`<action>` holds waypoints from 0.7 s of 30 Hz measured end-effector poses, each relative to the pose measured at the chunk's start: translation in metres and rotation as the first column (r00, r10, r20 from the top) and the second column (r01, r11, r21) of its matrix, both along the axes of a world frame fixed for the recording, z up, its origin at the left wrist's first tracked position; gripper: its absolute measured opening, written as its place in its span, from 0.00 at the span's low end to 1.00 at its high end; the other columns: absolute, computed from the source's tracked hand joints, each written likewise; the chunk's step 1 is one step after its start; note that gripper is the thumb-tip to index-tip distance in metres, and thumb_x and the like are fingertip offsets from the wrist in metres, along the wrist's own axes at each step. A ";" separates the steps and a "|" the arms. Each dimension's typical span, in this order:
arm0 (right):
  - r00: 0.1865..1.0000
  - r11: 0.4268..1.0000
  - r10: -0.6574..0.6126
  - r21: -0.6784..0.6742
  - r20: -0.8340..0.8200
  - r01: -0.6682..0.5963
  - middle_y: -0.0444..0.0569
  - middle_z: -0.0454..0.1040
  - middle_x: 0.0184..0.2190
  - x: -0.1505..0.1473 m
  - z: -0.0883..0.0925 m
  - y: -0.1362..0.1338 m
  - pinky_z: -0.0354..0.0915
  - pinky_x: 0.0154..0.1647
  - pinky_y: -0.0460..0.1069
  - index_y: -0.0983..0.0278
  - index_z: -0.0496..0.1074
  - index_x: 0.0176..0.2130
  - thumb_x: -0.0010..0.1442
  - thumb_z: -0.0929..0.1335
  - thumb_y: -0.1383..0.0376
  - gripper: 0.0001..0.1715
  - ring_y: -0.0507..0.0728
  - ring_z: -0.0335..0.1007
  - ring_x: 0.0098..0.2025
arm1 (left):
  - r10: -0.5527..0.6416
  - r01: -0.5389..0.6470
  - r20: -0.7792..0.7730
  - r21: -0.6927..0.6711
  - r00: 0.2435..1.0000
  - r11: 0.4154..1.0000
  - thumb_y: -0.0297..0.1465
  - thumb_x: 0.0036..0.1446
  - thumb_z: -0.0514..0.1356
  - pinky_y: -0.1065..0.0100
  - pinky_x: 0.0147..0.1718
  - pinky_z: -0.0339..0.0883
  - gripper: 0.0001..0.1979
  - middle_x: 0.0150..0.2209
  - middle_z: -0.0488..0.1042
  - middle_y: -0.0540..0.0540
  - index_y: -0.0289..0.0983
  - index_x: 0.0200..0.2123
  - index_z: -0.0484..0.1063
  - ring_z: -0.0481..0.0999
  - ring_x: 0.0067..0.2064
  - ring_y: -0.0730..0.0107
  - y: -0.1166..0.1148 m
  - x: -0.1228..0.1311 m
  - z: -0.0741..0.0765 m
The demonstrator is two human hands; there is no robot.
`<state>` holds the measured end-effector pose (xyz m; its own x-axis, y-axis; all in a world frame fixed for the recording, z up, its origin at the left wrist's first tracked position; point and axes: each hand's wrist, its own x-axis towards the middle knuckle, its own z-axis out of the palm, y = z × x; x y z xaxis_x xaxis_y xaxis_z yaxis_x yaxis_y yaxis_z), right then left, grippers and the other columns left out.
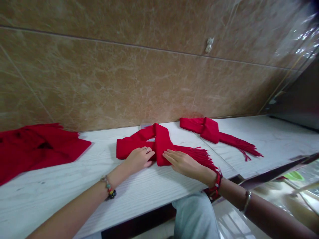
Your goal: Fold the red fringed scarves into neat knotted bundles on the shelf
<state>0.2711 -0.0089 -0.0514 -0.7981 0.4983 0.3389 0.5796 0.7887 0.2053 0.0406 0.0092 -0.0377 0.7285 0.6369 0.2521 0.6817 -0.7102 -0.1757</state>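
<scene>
A folded red scarf point(159, 141) with a fringe lies on the white table point(139, 192) in front of me. My left hand point(138, 160) rests on its near edge with fingers curled, pinching the cloth beside the fold. My right hand point(180, 161) lies flat, fingers stretched out, on the wrapped part just before the fringe. Both wrists wear bead bracelets.
A second folded red scarf point(211, 131) with fringe lies at the back right. A loose pile of red cloth point(37, 147) sits at the far left. A brown marble wall point(149, 76) stands right behind the table. My grey-trousered knee point(194, 215) shows below the table edge.
</scene>
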 end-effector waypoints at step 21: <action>0.989 0.973 -0.138 -0.181 0.042 0.144 0.61 0.58 0.56 -0.002 0.016 -0.011 0.61 0.49 0.58 0.69 0.56 0.57 0.60 0.58 0.52 0.33 0.63 0.53 0.58 | -0.287 0.311 -0.148 0.183 0.946 0.933 0.24 0.59 0.49 0.70 0.27 0.62 0.09 0.30 0.71 0.46 0.34 0.36 0.68 0.69 0.33 0.69 -0.004 -0.007 0.000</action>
<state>0.2688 -0.0198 -0.0352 -0.7235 0.6578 0.2094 0.6835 0.7251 0.0838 0.0340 0.0053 -0.0377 0.9094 0.3296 0.2537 0.4091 -0.8193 -0.4017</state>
